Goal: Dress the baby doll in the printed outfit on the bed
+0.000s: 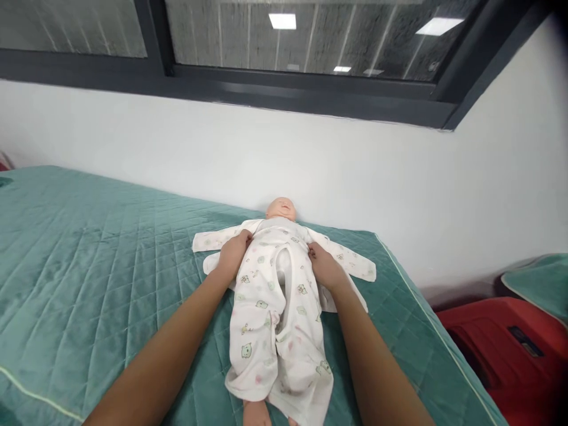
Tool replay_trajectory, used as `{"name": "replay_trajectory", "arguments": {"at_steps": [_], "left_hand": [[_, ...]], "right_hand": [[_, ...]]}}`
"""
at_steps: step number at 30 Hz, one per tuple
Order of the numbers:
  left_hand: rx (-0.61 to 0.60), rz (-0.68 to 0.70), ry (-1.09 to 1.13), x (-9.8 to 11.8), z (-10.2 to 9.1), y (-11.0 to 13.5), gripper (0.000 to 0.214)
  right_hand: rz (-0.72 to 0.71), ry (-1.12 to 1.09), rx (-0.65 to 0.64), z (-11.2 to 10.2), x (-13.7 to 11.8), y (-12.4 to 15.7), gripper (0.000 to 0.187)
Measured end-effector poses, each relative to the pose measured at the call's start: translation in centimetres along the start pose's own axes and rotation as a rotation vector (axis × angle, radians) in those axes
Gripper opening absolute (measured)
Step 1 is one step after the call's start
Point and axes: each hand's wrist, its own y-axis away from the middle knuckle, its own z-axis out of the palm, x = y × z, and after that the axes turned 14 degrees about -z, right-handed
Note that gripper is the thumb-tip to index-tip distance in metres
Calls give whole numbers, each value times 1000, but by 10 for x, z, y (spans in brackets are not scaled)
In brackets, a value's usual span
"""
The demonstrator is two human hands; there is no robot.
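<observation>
A baby doll (281,209) lies on its back with its head toward the wall and its feet toward me. White baby pants (260,307) with small animal prints cover its legs and reach up over the belly, with an opening at the crotch. Beneath them a white printed baby top (361,267) spreads its sleeves to both sides. My left hand (235,251) pinches the pants' upper edge at the doll's left-hand side in view. Opposite it, my right hand (326,264) has its fingers closed on the pants' other side. The fingertips are partly hidden.
A green quilted cover (133,284) lies under the doll. Behind it rise a white wall (199,154) and a dark window frame (284,89). Past the right edge, lower down, sits a red plastic object (506,349) with green cloth (541,281) beside it.
</observation>
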Motion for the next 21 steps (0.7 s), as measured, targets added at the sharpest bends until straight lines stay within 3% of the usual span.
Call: {"name": "replay_trajectory", "arguments": {"at_steps": [5, 12, 16, 21], "left_hand": [[-143, 71, 341, -10, -5, 8, 24], [-329, 193, 452, -12, -23, 12, 39], [-383, 69, 580, -6, -32, 14, 32], [-569, -162, 921, 2, -27, 18, 37]], "right_hand": [[-62, -87, -78, -1, 1, 5, 13], [-129, -238, -191, -9, 4, 4, 31], [-44, -452, -257, -11, -1, 3, 37], [86, -566, -202, -7, -4, 6, 45]]}}
